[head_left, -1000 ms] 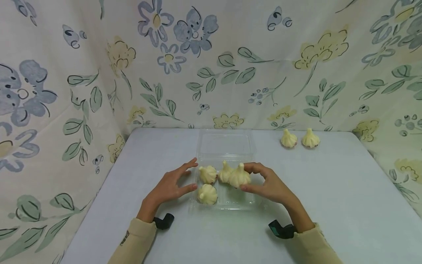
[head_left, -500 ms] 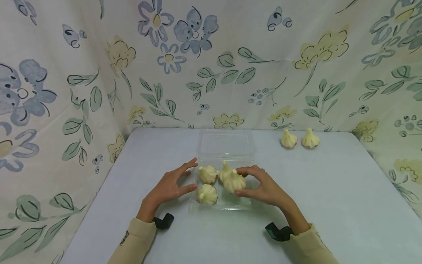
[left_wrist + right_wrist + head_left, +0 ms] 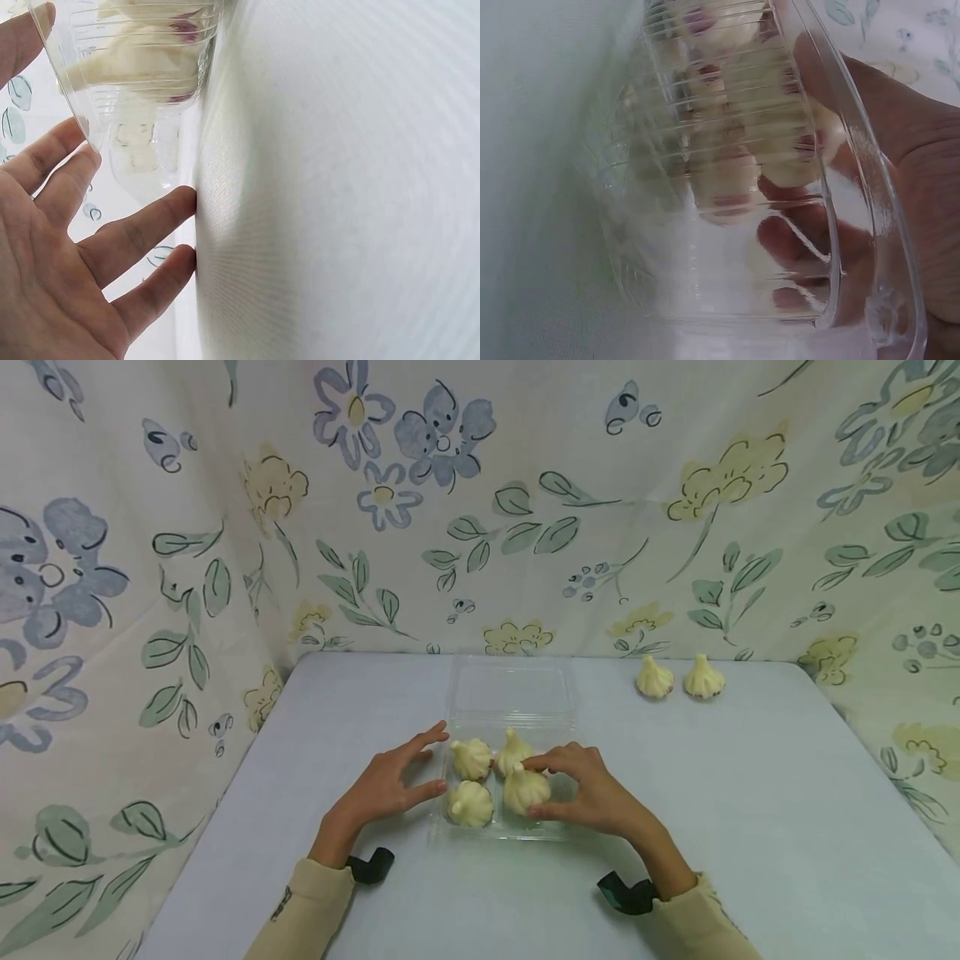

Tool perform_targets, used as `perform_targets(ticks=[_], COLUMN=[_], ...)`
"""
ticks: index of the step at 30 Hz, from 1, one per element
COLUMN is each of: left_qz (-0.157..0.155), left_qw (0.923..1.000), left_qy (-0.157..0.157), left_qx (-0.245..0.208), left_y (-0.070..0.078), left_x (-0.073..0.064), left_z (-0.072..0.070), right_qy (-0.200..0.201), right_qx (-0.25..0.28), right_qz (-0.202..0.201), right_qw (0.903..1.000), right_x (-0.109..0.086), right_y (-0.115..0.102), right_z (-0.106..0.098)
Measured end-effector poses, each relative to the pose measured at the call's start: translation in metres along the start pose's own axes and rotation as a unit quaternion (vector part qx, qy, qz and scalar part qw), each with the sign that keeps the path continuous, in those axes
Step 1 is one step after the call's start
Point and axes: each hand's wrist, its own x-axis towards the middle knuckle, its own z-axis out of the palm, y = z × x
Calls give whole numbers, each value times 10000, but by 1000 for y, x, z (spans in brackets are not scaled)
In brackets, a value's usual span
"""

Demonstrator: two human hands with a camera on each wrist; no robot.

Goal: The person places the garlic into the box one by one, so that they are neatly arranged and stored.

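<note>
A clear plastic clamshell box [image 3: 558,836] lies open in the middle of the table, its lid [image 3: 513,689] folded back. Two pale garlic bulbs sit in its left half, one behind [image 3: 472,759] and one in front [image 3: 470,804]; another bulb [image 3: 513,750] is at the back right. My right hand [image 3: 600,795] pinches a garlic bulb [image 3: 527,791] between thumb and fingers, low in the front right part. Whether it touches the bottom I cannot tell. My left hand [image 3: 392,782] has its fingers spread at the box's left wall; in the left wrist view, fingertips [image 3: 73,129] meet the rim.
Two more garlic bulbs stand near the table's back right, one on the left [image 3: 655,678] and one on the right [image 3: 703,678]. A floral curtain [image 3: 525,527] hangs behind and to the left of the white table [image 3: 750,793].
My right hand has brought its garlic bulb left, toward me and down into the front right part of the box. My left hand has stayed at the left wall.
</note>
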Motion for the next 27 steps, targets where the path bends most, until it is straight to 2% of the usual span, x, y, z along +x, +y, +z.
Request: perform_targets(ticks=[7,16,27], left_qz=[69,-29,52], left_qw=[10000,10000,10000], left_qy=[-11,-8,0], left_qx=[1,-14,-53], left_y=[-1,-3,-4], left_x=[0,-1,-1], left_z=[0,1,1], right_qy=[40,-105,-296], right_qx=[-174,-254,-958], right_qz=[-84,-59,-73], right_qw=[9998,9996,9949], right_x=[-1,3,9], right_y=[-1,-2,-9], right_z=[2,3,8])
